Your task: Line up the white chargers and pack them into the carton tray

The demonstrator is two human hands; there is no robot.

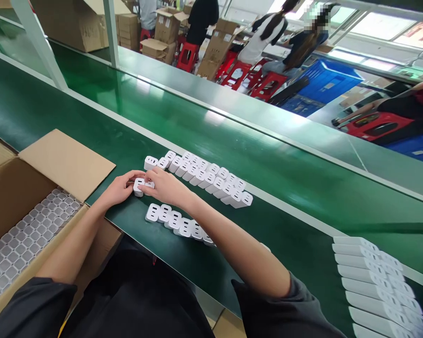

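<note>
On the green bench, my left hand (121, 188) curls its fingers against the left side of a white charger (138, 188) with dark slots in its end. My right hand (165, 187) bends over a second white charger (150, 184) beside it, and its fingers partly hide that piece. The two chargers stand side by side between my hands. Just behind them is a double row of white chargers (197, 177), standing with slotted ends up. Nearer my body lies a shorter row of chargers (175, 219), its right end covered by my right forearm.
At left, an open cardboard box (17, 197) holds many clear-topped pieces (28, 234) in rows. Stacked chargers (370, 281) stand at the bench's right end. A pale rail (289, 213) edges the bench; beyond are a green belt (183, 108), seated people, red stools and a blue crate (324, 80).
</note>
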